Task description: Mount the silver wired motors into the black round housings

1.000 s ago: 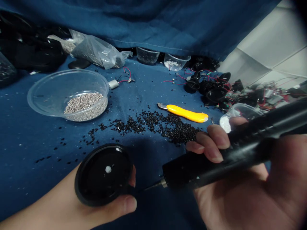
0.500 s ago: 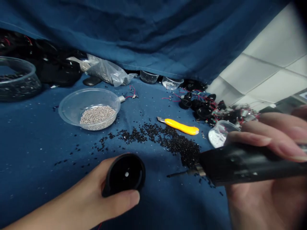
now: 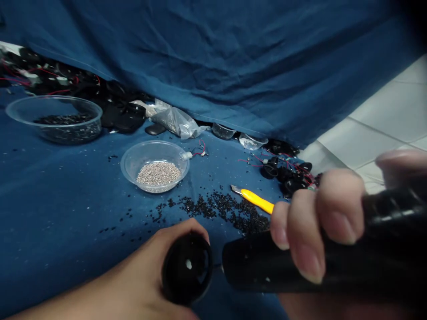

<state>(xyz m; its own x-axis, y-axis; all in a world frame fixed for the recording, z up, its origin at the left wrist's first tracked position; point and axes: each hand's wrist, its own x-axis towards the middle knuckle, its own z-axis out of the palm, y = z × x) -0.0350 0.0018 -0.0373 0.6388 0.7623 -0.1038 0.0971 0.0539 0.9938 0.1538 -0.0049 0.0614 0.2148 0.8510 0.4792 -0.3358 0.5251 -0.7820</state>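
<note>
My left hand [image 3: 147, 278] is closed round a black cup-shaped plastic part [image 3: 178, 275] with a small white spot inside. In my right hand [image 3: 308, 226] is a black electric screwdriver [image 3: 250, 264], its body lying across the view under wrapped fingers. The driver's thin bit points left at the side of the cup-shaped part; whether the tip touches it I cannot tell. Just beyond both hands, many small black screws [image 3: 203, 206] lie scattered on the blue cloth. A yellow utility knife [image 3: 255, 200] lies beside them, its handle end hidden by my right fingers.
A clear bowl [image 3: 128, 171] holds small silver pieces. Farther left stands a larger clear bowl [image 3: 20, 109] with black pieces. Along the back lie a plastic bag [image 3: 176, 120], small clear tubs [image 3: 251, 142] and black parts with red wires [image 3: 288, 175]. Blue cloth [image 3: 213, 58] hangs behind.
The screwdriver has moved left and its bit now meets or nears the cup-shaped part, where before a gap showed. The right fingers have shifted along the driver. The view has swung left.
</note>
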